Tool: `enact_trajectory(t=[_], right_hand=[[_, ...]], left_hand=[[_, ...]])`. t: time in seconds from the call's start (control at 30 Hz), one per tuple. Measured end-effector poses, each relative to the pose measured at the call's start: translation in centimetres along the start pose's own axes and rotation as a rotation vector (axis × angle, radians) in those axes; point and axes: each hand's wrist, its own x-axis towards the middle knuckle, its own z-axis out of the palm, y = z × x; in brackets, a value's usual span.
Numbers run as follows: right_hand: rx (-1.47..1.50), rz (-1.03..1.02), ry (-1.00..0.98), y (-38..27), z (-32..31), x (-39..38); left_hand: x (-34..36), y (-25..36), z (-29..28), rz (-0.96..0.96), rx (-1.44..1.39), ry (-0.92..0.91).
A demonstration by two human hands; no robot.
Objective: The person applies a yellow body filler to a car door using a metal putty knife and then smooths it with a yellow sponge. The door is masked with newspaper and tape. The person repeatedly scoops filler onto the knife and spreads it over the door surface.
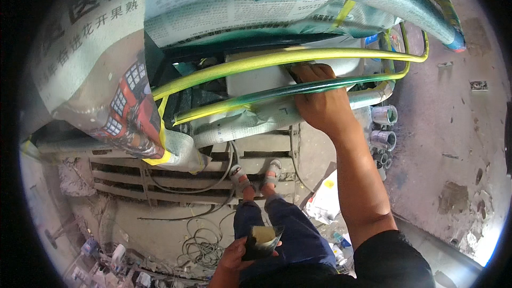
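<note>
A curved yellow-taped rail [362, 53] and a dark green one below it [320, 86] run across newspaper-wrapped parts [256, 128]. My right hand [320, 96] reaches between and over the rails, fingers curled down by the upper one; what they grip is partly hidden and I cannot make it out. Low at the center, my left hand [240, 253] holds a dark, bent square sheet [264, 242] with a pale tan face showing. A large paper-wrapped piece with yellow tape [90, 96] stands at the left.
Below are my sandalled feet by a slatted pallet [176, 178], coiled hoses [205, 248] and a white bag [322, 202]. Several metal cans [384, 116] stand right of the rails on the concrete floor [448, 128]. Assorted items [106, 261] lie at the lower left.
</note>
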Motion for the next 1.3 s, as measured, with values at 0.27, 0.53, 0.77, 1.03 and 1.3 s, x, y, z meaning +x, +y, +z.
enact_trajectory(t=[0.27,0.53,0.77,1.03,1.3], right_hand=[[-0.054,0.137,-0.068,0.8,-0.1,1.1],[-0.094,0.228,-0.212,1.9,0.4,1.4],[-0.03,0.156,-0.233,1.7,-0.4,0.9],[0.01,0.038,-0.196,0.6,-3.3,-0.7],[-0.023,0.11,-0.219,-3.4,-8.2,-4.1]], left_hand=[[-0.1,-0.1,-0.7,0.008,-0.011,-0.052],[0.0,-0.4,-1.0,-0.007,-0.013,-0.043],[0.3,-0.4,0.1,-0.001,-0.017,-0.02],[1.4,0.4,0.9,-0.002,-0.014,0.008],[5.3,5.0,5.3,0.237,-0.049,0.014]])
